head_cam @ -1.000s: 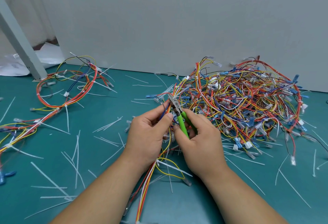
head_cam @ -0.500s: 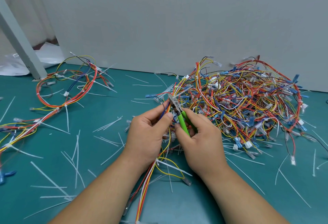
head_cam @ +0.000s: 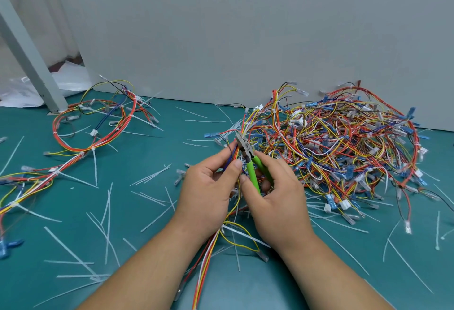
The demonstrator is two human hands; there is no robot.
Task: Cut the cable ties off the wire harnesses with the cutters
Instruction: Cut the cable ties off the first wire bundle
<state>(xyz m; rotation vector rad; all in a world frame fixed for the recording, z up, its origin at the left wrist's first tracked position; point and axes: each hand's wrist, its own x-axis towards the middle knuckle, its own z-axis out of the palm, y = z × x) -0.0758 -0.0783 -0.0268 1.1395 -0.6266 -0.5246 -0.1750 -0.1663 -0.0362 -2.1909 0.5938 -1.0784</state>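
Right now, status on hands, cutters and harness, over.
Left hand pinching the harness. Right hand gripping the green cutters, tips up in the wires. Tangled pile crowds close behind the cut.

Harness pile [head_cam: 339,147] right, looped harness [head_cam: 93,125] left, hands between, wall [head_cam: 245,34] behind

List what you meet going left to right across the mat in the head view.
Looped harness → left hand pinching wires → cutters → right hand → harness pile.
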